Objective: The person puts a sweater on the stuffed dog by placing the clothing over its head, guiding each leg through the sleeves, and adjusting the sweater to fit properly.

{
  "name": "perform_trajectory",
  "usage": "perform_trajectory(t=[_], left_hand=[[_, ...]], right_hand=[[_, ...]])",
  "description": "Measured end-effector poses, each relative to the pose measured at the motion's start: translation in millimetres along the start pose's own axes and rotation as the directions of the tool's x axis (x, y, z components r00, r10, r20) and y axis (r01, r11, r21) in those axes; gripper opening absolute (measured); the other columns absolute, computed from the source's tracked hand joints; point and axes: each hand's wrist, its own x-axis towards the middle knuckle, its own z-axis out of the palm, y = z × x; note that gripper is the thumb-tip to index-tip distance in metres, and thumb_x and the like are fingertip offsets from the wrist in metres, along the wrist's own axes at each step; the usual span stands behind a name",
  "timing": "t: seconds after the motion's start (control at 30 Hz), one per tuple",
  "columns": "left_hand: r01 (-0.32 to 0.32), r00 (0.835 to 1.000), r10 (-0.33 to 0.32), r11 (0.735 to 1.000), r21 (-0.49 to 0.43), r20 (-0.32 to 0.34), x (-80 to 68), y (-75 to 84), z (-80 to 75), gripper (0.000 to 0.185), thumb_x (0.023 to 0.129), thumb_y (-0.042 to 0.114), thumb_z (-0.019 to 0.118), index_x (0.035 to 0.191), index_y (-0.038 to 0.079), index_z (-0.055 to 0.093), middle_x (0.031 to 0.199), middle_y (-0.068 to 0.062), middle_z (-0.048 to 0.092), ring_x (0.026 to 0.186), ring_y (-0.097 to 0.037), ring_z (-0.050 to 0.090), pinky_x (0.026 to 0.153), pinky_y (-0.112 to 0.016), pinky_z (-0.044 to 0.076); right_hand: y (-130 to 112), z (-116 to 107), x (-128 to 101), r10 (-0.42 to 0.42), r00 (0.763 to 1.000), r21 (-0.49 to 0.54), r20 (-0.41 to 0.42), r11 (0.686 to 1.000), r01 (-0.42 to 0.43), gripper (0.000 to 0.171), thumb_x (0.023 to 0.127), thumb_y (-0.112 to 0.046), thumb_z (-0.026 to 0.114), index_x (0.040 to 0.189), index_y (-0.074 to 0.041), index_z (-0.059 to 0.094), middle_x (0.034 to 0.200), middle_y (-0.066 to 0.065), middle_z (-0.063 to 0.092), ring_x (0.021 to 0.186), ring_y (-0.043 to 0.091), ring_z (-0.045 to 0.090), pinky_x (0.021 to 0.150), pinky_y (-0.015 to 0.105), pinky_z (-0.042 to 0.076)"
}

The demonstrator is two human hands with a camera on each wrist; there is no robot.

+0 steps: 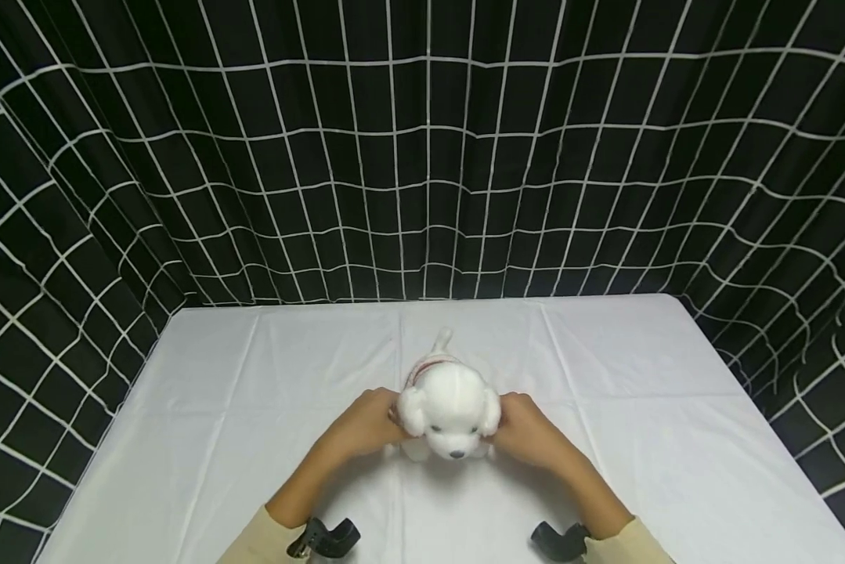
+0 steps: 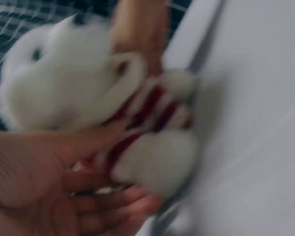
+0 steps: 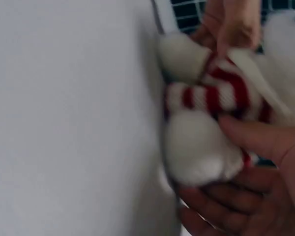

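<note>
White plush dog [image 1: 449, 407] btwn hands [image 1: 366, 427]

Cloth-covered bench [image 1: 253, 407] against gridded drapes

Creased white cloth over the top; black curtain [image 1: 422, 157] with white grid lines hung behind and beside.

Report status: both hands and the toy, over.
Left hand and right hand grip the white plush dog in a red-striped sweater from both sides. Dog faces the camera. Nothing in the way.

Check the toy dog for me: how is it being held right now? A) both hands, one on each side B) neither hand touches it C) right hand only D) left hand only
A: the left hand and right hand grip the white plush dog from opposite sides.
</note>
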Motion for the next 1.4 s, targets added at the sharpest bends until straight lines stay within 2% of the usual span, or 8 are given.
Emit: perform_trajectory(t=[0.13, 0.23, 0.47, 0.63, 0.8, 1.07, 1.27, 1.4], left_hand=[[0.022, 0.998, -0.014, 0.989, -0.147, 0.055, -0.9, -11.9, -18.9, 0.026, 0.086, 0.006, 0.066, 0.109, 0.002, 0.075, 0.087, -0.006, 0.074, 0.07, -0.021, 0.068, 0.059, -0.029, 0.05], [-0.003, 1.0, 0.003, 0.986, -0.166, 0.0, 3.2, -19.0, -21.7, 0.024, 0.091, 0.008, 0.064, 0.111, 0.002, 0.074, 0.088, -0.008, 0.075, 0.072, -0.026, 0.071, 0.058, -0.03, 0.051], [0.022, 0.984, -0.039, 0.995, -0.099, -0.176, 19.4, -25.9, -4.6, 0.015, 0.087, 0.011, 0.072, 0.101, 0.014, 0.077, 0.089, 0.001, 0.075, 0.063, -0.016, 0.069, 0.052, -0.03, 0.049], [0.008, 0.955, -0.016, 1.0, -0.029, -0.295, 20.6, -26.9, 3.3, 0.022, 0.082, 0.004, 0.073, 0.098, 0.017, 0.078, 0.085, 0.002, 0.074, 0.059, -0.007, 0.063, 0.047, -0.028, 0.048], [-0.08, 0.923, 0.083, 0.997, 0.023, -0.375, 19.8, -27.4, 4.7, 0.031, 0.078, -0.001, 0.077, 0.101, 0.019, 0.079, 0.091, 0.005, 0.072, 0.067, -0.009, 0.063, 0.056, -0.026, 0.051], [-0.063, 0.922, 0.12, 0.984, 0.165, -0.367, 23.5, -25.1, 0.6, 0.035, 0.078, 0.01, 0.079, 0.109, 0.025, 0.08, 0.102, 0.011, 0.072, 0.062, -0.003, 0.054, 0.05, -0.024, 0.045], [0.015, 0.933, 0.078, 0.967, 0.254, -0.35, 25.9, -25.2, 1.3, 0.034, 0.082, 0.021, 0.08, 0.115, 0.027, 0.078, 0.092, 0.007, 0.071, 0.066, -0.01, 0.06, 0.053, -0.03, 0.047], [-0.012, 0.937, 0.084, 0.978, 0.208, -0.339, 29.5, -27.8, 1.6, 0.035, 0.086, 0.011, 0.075, 0.119, 0.023, 0.076, 0.097, 0.001, 0.075, 0.082, -0.018, 0.07, 0.061, -0.035, 0.053]], right_hand=[[9.3, -13.8, 0.3, 0.011, 0.993, 0.11, 0.118, 0.994, -0.024, 0.022, 0.091, -0.012, 0.071, 0.109, 0.001, 0.074, 0.103, 0.009, 0.076, 0.094, 0.023, 0.071, 0.085, 0.038, 0.056], [14.5, -21.7, -0.2, 0.045, 0.989, 0.179, 0.14, 0.981, -0.07, 0.026, 0.098, -0.014, 0.064, 0.118, 0.001, 0.072, 0.105, 0.009, 0.076, 0.098, 0.027, 0.071, 0.087, 0.039, 0.056], [15.8, -18.0, 4.0, 0.192, 0.979, 0.191, -0.073, 0.966, -0.175, 0.026, 0.099, -0.01, 0.06, 0.119, 0.004, 0.07, 0.101, 0.013, 0.074, 0.082, 0.02, 0.069, 0.068, 0.029, 0.056], [13.6, -5.4, 14.4, 0.001, 0.986, 0.093, -0.166, 0.996, 0.015, 0.037, 0.092, -0.002, 0.067, 0.129, -0.003, 0.068, 0.118, 0.015, 0.071, 0.093, 0.024, 0.07, 0.071, 0.03, 0.056], [9.7, -3.1, 23.9, -0.197, 0.964, -0.016, -0.179, 0.98, 0.197, 0.031, 0.089, -0.004, 0.072, 0.119, -0.009, 0.075, 0.129, 0.013, 0.066, 0.113, 0.033, 0.065, 0.076, 0.034, 0.057], [8.8, -9.6, 34.5, -0.145, 0.984, -0.088, -0.102, 0.987, 0.136, 0.034, 0.09, -0.013, 0.074, 0.123, -0.007, 0.071, 0.125, 0.009, 0.07, 0.119, 0.03, 0.064, 0.102, 0.049, 0.049], [11.5, -4.8, 38.8, -0.044, 0.995, -0.131, -0.09, 0.991, 0.032, 0.041, 0.088, -0.016, 0.077, 0.128, -0.009, 0.069, 0.109, 0.006, 0.074, 0.105, 0.027, 0.069, 0.095, 0.048, 0.053], [10.4, -0.4, 42.4, -0.038, 0.994, -0.137, -0.103, 0.99, 0.023, 0.048, 0.085, -0.014, 0.08, 0.131, -0.006, 0.068, 0.107, 0.008, 0.073, 0.103, 0.027, 0.069, 0.094, 0.048, 0.054]])
